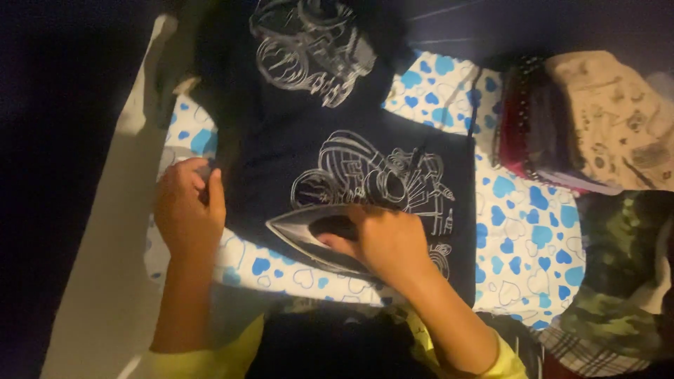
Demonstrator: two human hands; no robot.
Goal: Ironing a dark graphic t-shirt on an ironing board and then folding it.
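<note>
— Covering most of the surface was a white cloth with blue hearts [523, 253], was it not?

— It was, and over its middle lay a dark navy shirt [281, 151] with white line drawings printed on it, spread flat and running up out of the top of the view.

— And the piles at the side?

— To the right, well clear of the hands, sat a stack of folded clothes [583, 123], beige on top with dark red beneath, and below it a camouflage garment [618, 267]. None of them lay across the shirt.

— Where was the iron [312, 235]?

— It rested on the shirt's lower edge, its pointed tip facing left, just under the lower drawing.

— Who held it?

— The right hand [386, 242] was wrapped closed around its handle. The left hand [188, 207] sat at the shirt's left edge, fingers curled and pinching the fabric where it met the heart cloth.

— Sleeves?

— Yellow, at both forearms.
</note>
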